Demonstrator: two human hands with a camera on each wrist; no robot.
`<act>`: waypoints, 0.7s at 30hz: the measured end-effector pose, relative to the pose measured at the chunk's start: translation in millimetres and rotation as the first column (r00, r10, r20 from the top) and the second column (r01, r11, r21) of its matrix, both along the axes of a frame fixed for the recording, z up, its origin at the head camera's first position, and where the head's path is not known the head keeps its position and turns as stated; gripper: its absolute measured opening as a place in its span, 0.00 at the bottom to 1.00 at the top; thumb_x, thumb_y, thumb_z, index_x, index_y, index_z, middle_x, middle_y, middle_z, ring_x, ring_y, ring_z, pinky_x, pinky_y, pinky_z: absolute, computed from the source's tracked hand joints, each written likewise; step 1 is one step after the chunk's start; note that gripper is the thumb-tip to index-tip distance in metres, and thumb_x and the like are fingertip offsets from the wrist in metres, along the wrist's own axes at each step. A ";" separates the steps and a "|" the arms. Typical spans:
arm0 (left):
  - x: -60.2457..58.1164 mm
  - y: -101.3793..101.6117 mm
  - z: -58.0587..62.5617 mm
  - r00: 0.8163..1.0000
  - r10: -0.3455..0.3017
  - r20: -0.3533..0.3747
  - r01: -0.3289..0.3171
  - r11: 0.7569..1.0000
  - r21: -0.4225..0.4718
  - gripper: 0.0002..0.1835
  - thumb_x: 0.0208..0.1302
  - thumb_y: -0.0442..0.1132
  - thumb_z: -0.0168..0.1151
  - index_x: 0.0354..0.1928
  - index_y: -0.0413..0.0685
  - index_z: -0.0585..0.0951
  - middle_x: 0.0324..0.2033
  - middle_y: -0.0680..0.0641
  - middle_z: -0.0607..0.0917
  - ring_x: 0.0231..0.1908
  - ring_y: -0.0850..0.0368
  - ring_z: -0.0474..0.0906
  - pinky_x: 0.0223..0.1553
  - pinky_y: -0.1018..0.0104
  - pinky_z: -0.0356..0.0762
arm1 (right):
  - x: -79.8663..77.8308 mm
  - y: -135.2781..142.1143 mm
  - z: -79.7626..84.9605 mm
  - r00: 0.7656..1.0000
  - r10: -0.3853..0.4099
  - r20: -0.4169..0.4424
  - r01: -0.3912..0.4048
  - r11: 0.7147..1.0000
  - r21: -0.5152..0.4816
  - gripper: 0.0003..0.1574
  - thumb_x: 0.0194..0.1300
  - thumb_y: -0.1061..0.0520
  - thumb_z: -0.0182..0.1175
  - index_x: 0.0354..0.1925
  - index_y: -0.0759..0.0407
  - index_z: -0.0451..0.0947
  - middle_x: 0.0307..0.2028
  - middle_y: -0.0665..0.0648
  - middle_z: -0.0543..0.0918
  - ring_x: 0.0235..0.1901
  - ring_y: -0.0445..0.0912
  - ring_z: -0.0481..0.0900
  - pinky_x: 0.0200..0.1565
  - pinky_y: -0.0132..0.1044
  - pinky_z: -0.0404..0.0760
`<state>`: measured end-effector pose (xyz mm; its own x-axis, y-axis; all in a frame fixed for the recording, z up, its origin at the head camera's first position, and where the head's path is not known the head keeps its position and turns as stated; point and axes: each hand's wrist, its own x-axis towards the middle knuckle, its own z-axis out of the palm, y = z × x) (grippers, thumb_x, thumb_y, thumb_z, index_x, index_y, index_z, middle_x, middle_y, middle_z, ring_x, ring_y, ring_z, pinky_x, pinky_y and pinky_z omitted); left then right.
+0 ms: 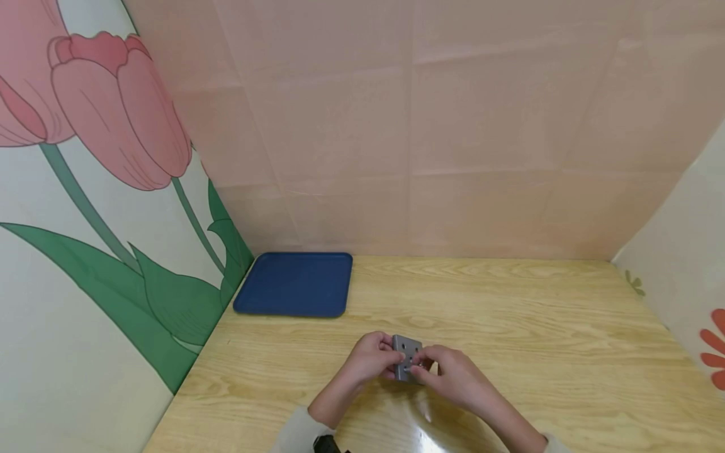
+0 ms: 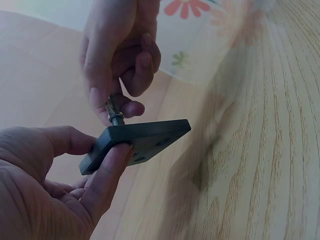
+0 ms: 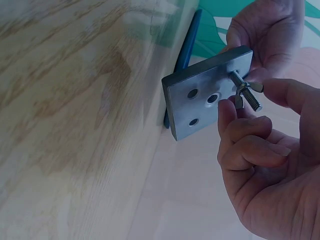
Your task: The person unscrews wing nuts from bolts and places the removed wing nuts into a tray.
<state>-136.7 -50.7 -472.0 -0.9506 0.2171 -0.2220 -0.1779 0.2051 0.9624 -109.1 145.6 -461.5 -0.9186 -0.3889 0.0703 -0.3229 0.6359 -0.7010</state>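
Observation:
A grey metal plate (image 3: 181, 112) with several round holes is held up on a slant above the table. My left hand (image 1: 367, 361) grips one edge between thumb and fingers. From a hole near that edge stands a threaded bolt (image 3: 254, 104), carrying a wing nut (image 3: 243, 89). The thumb and index finger of my right hand (image 1: 453, 375) pinch the wings of the nut; its other fingers are curled in. In the left wrist view the bolt (image 2: 115, 107) rises from the plate (image 2: 145, 131), its upper part partly covered by the right fingers.
A blue tray (image 1: 293, 284) lies at the back left of the wooden table (image 1: 538, 314). Behind the table is a pinkish wall covering (image 1: 425, 126). Panels with printed flowers stand along the left and right sides.

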 end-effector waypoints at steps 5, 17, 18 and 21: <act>0.4 -1.0 -0.3 1.000 0.001 -0.008 -0.001 1.000 0.006 0.11 0.60 0.28 0.67 0.43 0.34 0.79 0.30 0.45 0.82 0.26 0.57 0.81 0.23 0.65 0.83 | 0.1 0.2 0.5 1.000 0.024 -0.004 -0.024 1.000 -0.009 0.08 0.65 0.49 0.68 0.40 0.49 0.82 0.32 0.44 0.81 0.20 0.35 0.68 0.21 0.30 0.70; 0.8 0.7 -1.0 1.000 -0.008 -0.008 0.008 1.000 0.014 0.11 0.59 0.28 0.67 0.42 0.34 0.79 0.28 0.46 0.82 0.25 0.57 0.81 0.23 0.65 0.84 | 0.0 0.1 0.5 0.999 0.053 -0.007 -0.053 0.998 -0.029 0.12 0.61 0.62 0.69 0.43 0.50 0.81 0.36 0.47 0.82 0.22 0.35 0.69 0.22 0.30 0.71; 1.0 0.7 -1.1 1.000 -0.009 -0.009 0.009 1.000 0.015 0.11 0.58 0.28 0.67 0.42 0.34 0.79 0.28 0.46 0.82 0.25 0.57 0.81 0.23 0.65 0.84 | 0.0 -0.2 0.5 0.999 0.050 -0.009 -0.051 0.998 -0.027 0.12 0.61 0.63 0.69 0.42 0.50 0.81 0.36 0.47 0.81 0.22 0.35 0.69 0.23 0.30 0.71; 1.5 0.4 -1.2 1.000 -0.011 -0.007 0.011 1.000 0.013 0.11 0.58 0.28 0.67 0.42 0.34 0.79 0.27 0.46 0.82 0.24 0.57 0.81 0.22 0.66 0.83 | 0.2 -0.7 0.3 0.999 0.050 -0.013 -0.050 0.998 -0.024 0.13 0.61 0.64 0.69 0.40 0.49 0.81 0.35 0.47 0.80 0.22 0.35 0.68 0.23 0.30 0.71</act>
